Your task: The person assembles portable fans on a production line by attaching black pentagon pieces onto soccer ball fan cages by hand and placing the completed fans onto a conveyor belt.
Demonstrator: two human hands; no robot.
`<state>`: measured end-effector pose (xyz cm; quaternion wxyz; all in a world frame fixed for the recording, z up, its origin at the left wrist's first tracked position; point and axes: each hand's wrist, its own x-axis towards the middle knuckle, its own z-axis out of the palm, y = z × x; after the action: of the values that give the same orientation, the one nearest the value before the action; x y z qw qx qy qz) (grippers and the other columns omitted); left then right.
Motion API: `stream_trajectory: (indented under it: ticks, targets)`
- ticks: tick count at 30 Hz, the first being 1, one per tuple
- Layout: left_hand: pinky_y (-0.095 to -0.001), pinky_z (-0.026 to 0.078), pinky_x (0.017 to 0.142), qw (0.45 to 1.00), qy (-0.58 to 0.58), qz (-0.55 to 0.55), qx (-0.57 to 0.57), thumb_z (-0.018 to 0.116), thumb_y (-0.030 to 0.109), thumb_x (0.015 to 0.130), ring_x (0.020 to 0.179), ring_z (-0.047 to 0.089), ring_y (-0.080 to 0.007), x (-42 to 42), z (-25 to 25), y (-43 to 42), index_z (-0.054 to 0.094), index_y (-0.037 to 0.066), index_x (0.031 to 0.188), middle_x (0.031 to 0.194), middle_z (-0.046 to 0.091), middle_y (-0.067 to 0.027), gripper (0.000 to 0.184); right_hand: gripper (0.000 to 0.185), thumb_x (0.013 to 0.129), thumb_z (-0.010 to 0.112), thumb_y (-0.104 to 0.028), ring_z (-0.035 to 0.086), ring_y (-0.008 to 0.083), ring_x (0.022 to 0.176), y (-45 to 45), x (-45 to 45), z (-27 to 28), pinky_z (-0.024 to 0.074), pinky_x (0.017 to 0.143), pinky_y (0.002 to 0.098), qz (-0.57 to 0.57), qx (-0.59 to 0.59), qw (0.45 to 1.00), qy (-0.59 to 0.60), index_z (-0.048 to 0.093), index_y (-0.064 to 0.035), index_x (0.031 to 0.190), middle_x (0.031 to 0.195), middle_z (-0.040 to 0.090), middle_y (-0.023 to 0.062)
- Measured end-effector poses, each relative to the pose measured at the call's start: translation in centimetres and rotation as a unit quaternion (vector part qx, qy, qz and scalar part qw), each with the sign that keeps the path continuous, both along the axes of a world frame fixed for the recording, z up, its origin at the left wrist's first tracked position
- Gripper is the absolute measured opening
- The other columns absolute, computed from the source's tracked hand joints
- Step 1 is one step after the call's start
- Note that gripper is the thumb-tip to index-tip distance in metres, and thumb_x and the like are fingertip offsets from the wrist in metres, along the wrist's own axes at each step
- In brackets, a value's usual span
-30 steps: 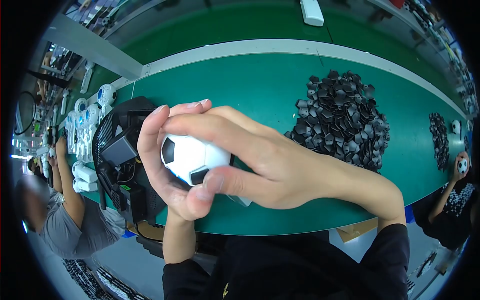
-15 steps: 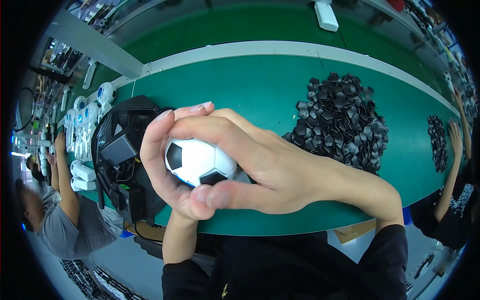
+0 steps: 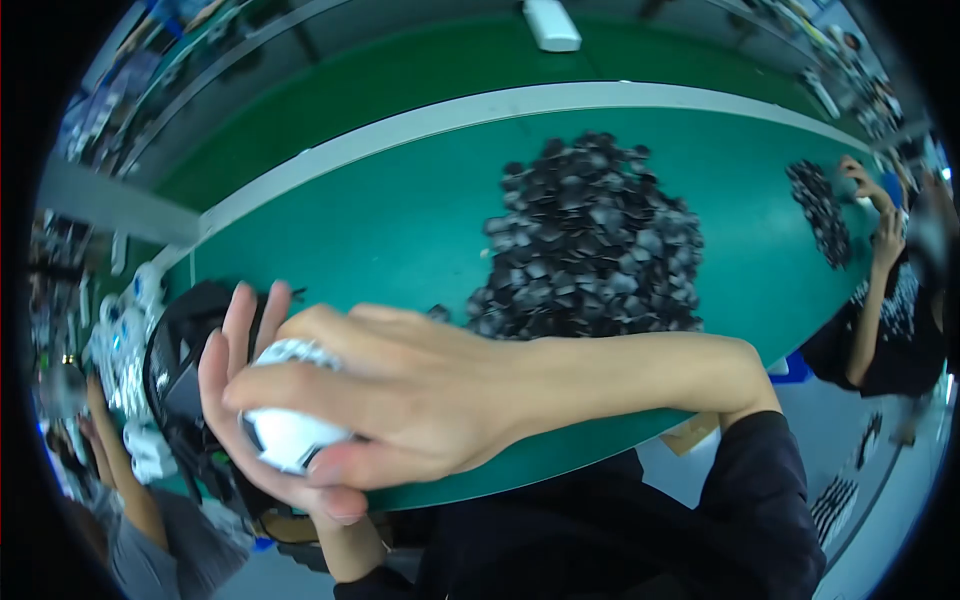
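Observation:
A small white ball with black soccer-style patches (image 3: pixel 292 437) sits between my two hands over the left front of the green table. My left hand (image 3: pixel 222 420) cups it from below and the left, with its fingertips rising past the ball's far side. Over the top lies my right hand (image 3: pixel 410 395), its fingers wrapped across the ball and its thumb against the near side. Much of the ball is hidden by the fingers. Beyond my right forearm is a big heap of black pentagon pieces (image 3: pixel 600 245).
A black mesh bag or basket with dark devices (image 3: pixel 190 330) stands left of my hands. White round-headed items (image 3: pixel 122 345) lie farther left, beside a person in grey (image 3: pixel 165 540). At right, another person's hands (image 3: pixel 885 225) are near a smaller black heap (image 3: pixel 820 215).
My view has turned, so the table and heap appear farther left. Both hands, still around the ball, sit lower and more left in view. The right fingers now lie across the ball's top.

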<state>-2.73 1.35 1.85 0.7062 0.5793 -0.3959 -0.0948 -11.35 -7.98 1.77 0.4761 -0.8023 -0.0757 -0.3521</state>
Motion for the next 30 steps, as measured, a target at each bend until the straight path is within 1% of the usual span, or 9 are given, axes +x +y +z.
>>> stream_trajectory:
  ticks: [5,9,12,15,17,20,24,26,30]
  targets:
    - [-0.0429,0.043,0.091,0.990,-0.112,-0.062,-0.054,0.060,0.048,0.077,0.097,0.055,-0.0329,0.3,-0.5,0.9,0.035,-0.003,0.116,0.108,0.052,-0.0234,0.069,0.055,0.075,0.063,-0.026,0.047,0.0293,0.090,0.6,0.0,-0.2,0.0402,0.072,0.0382,0.004,0.000,0.999,-0.042,0.041,-0.0143,0.125,0.107,0.044,0.0165]
    - [-0.0490,0.035,0.097,0.995,-0.099,-0.001,0.008,0.055,0.067,0.071,0.111,0.047,-0.0396,0.2,-0.6,1.9,0.034,-0.005,0.124,0.117,0.048,-0.0219,0.092,0.056,0.074,0.065,-0.024,0.047,0.0299,0.089,0.7,0.2,-0.2,0.0401,0.072,0.0380,0.031,0.000,0.998,-0.059,0.041,-0.0144,0.124,0.106,0.044,0.0174]
    - [-0.0418,0.049,0.081,0.979,-0.176,-0.001,-0.100,0.053,0.041,0.082,0.092,0.056,-0.0338,-0.7,-0.6,1.2,0.043,-0.003,0.109,0.104,0.054,-0.0215,0.053,0.049,0.076,0.062,-0.024,0.046,0.0301,0.092,1.2,0.3,0.0,0.0395,0.070,0.0374,0.039,0.002,0.997,-0.066,0.043,-0.0139,0.120,0.104,0.045,0.0176]
    - [-0.0489,0.042,0.090,0.994,0.015,0.107,-0.014,0.065,0.071,0.056,0.107,0.050,-0.0407,-1.1,-1.0,2.7,0.035,0.002,0.121,0.113,0.048,-0.0181,0.100,0.040,0.080,0.058,-0.024,0.047,0.0317,0.095,1.4,0.2,0.2,0.0403,0.069,0.0386,0.039,0.008,0.997,-0.070,0.044,-0.0137,0.115,0.102,0.047,0.0192]
    - [-0.0480,0.036,0.097,0.999,-0.038,0.032,-0.016,0.057,0.067,0.070,0.111,0.047,-0.0379,-0.1,-1.0,2.5,0.035,-0.005,0.122,0.116,0.048,-0.0192,0.091,0.039,0.081,0.056,-0.024,0.048,0.0336,0.096,0.8,-0.2,0.7,0.0415,0.071,0.0403,0.055,0.010,0.997,-0.052,0.044,-0.0139,0.116,0.103,0.047,0.0212]
    - [-0.0470,0.041,0.091,0.999,-0.034,0.008,0.020,0.069,0.064,0.060,0.108,0.050,-0.0377,0.9,-0.2,1.1,0.036,0.000,0.120,0.116,0.047,-0.0178,0.094,0.036,0.087,0.047,-0.026,0.053,0.0403,0.094,-1.4,-0.4,1.8,0.0438,0.081,0.0460,0.112,0.054,0.987,0.104,0.045,-0.0099,0.119,0.105,0.048,0.0266]
    - [-0.0444,0.053,0.074,0.987,0.132,-0.086,0.020,0.061,0.039,0.080,0.109,0.050,-0.0333,3.8,-0.8,0.6,0.036,0.003,0.123,0.118,0.045,-0.0188,0.061,0.021,0.080,0.059,-0.018,0.058,0.0303,0.086,-6.0,-1.0,0.9,0.0460,0.074,0.0392,-0.155,-0.200,0.943,0.217,0.057,-0.0020,0.094,0.084,0.060,0.0133]
    - [-0.0441,0.054,0.071,0.967,0.232,-0.099,0.023,0.048,0.035,0.087,0.107,0.052,-0.0326,4.2,-1.0,0.3,0.037,0.004,0.123,0.118,0.046,-0.0188,0.048,0.016,0.078,0.060,-0.016,0.058,0.0291,0.085,-6.6,-1.8,0.3,0.0458,0.071,0.0395,-0.080,-0.198,0.891,0.402,0.059,-0.0015,0.085,0.083,0.060,0.0129]
    - [-0.0427,0.054,0.068,0.935,0.325,-0.129,0.054,0.038,0.034,0.091,0.102,0.055,-0.0290,4.5,-0.9,-1.0,0.040,0.006,0.119,0.116,0.049,-0.0174,0.040,0.016,0.074,0.065,-0.013,0.059,0.0299,0.075,-5.8,-2.0,-3.0,0.0472,0.065,0.0388,-0.096,-0.301,0.903,0.292,0.059,-0.0007,0.082,0.073,0.059,0.0143]
